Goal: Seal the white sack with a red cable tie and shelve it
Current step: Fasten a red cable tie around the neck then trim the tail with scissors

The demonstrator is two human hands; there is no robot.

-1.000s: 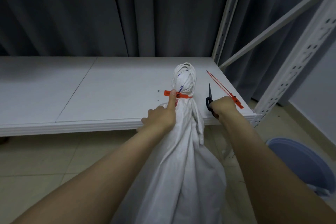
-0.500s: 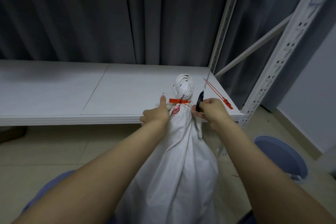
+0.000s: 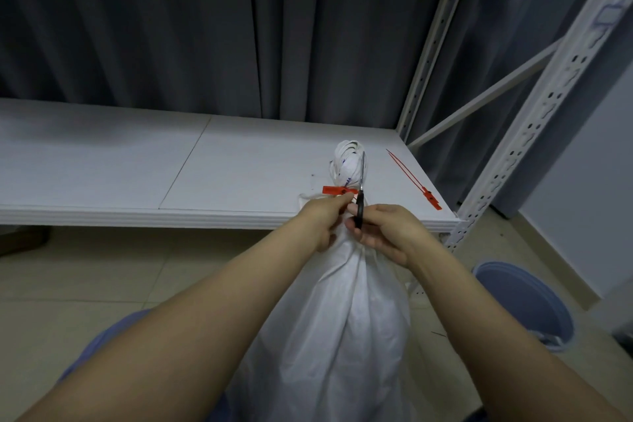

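Note:
The white sack [image 3: 346,312] stands on the floor in front of the shelf, its neck bunched and bound by a red cable tie [image 3: 337,190]. My left hand [image 3: 323,221] grips the neck just below the tie, with a finger on the tie. My right hand [image 3: 383,231] holds black-handled scissors [image 3: 360,195] upright against the right side of the neck, blades pointing up beside the tie. Whether the blades are apart is unclear.
A spare red cable tie [image 3: 412,178] lies on the white shelf board [image 3: 171,164] near its right end. White perforated rack posts [image 3: 534,134] rise at the right. A blue bucket [image 3: 524,305] stands on the tiled floor at the right. Grey curtains hang behind.
My right hand brought the scissors from the shelf edge over to the sack's neck, beside the tie. My left hand slid up and closed on the neck. The camera moved closer.

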